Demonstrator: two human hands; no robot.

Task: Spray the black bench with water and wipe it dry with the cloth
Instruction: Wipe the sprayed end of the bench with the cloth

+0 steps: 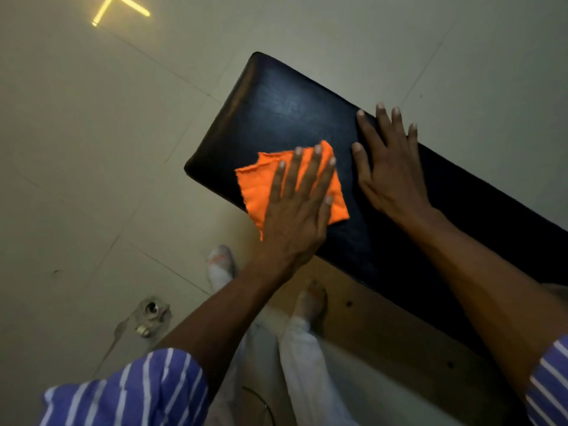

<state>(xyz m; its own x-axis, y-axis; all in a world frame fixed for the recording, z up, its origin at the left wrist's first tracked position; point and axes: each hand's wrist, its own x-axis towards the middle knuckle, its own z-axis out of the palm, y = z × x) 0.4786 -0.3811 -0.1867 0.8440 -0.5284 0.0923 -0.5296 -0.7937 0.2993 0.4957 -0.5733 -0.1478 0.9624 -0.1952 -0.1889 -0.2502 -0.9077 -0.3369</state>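
The black bench (285, 109) is a long padded seat running from the upper middle down to the right edge. An orange cloth (256, 187), folded into a rough square, lies near the bench's near edge at its left end. My left hand (296, 210) presses flat on the cloth, fingers straight and slightly spread. My right hand (388, 170) rests palm down on the bare bench just right of the cloth, fingers spread, holding nothing. No spray bottle is in view.
A pale tiled floor (92, 149) surrounds the bench. My two feet (221, 269) in light sandals stand below the bench's near edge. A wooden board (378, 327) shows under the bench. A round floor drain (150, 312) sits at the lower left.
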